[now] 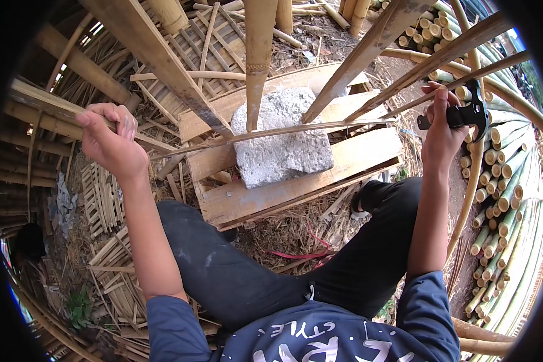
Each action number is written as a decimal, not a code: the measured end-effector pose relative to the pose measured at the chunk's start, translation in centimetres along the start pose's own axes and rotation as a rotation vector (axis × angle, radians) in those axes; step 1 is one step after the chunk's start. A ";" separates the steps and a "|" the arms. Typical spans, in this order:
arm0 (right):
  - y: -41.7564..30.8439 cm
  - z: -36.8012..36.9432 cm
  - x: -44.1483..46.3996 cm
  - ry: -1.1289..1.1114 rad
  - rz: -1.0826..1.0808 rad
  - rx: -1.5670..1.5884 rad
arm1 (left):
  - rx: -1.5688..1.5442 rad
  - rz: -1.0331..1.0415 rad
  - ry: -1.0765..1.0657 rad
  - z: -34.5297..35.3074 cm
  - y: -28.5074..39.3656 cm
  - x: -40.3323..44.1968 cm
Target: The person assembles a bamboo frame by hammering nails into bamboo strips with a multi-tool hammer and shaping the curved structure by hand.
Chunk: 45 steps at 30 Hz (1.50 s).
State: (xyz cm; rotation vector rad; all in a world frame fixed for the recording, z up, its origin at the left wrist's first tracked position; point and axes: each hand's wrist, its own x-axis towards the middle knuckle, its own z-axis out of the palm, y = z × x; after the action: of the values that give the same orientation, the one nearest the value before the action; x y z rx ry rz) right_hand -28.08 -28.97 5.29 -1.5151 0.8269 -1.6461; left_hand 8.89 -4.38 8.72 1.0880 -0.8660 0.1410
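My left hand [114, 136] is closed around a split bamboo slat [51, 104] at the left, with the thumb lying along it. My right hand [439, 123] is raised at the right, its fingers wrapped round a black tool [457, 116] with a short handle and a wide curved head; its exact kind is not clear. Several upright bamboo slats [259, 60] stand in front of me. A thin bamboo strip [271, 131] runs crosswise at their lower ends, in front of a rough grey stone block [280, 151]. The block sits on wooden planks [356, 157].
Stacked green bamboo poles [507, 175] fill the right side. Loose bamboo strips [111, 271] and shavings cover the ground at the left. A red strap [301, 254] lies between my legs. A curved bamboo pole [473, 181] rises beside my right arm.
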 end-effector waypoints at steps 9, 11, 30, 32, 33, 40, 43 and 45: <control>0.1 -0.1 0.1 -0.002 -0.005 0.014 | 0.002 0.007 0.011 0.2 0.2 -0.1; 0.1 -0.1 0.1 -0.003 -0.002 0.002 | 0.007 0.010 0.012 0.2 0.1 -0.1; -0.1 0.2 -0.1 0.005 0.018 -0.001 | 0.018 -0.001 0.003 0.1 0.2 -0.1; -0.2 0.2 -0.1 -0.001 0.017 0.003 | 0.023 -0.003 0.003 0.1 0.2 -0.1; -0.2 0.3 -0.1 -0.003 0.017 0.005 | 0.027 -0.003 0.003 0.1 0.2 -0.1; -0.2 0.3 -0.1 -0.004 0.019 0.000 | 0.033 -0.013 0.003 0.2 0.2 -0.1; -0.3 0.3 -0.1 -0.006 0.021 -0.007 | 0.032 -0.018 0.001 0.1 0.2 -0.1; -0.2 0.3 -0.2 -0.009 0.021 -0.003 | 0.027 -0.023 -0.001 0.1 0.2 -0.1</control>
State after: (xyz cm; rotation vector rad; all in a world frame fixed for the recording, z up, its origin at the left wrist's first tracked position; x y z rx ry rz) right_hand -27.77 -28.70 5.45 -1.5097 0.8384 -1.6224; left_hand 8.67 -4.37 8.86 1.1232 -0.8543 0.1335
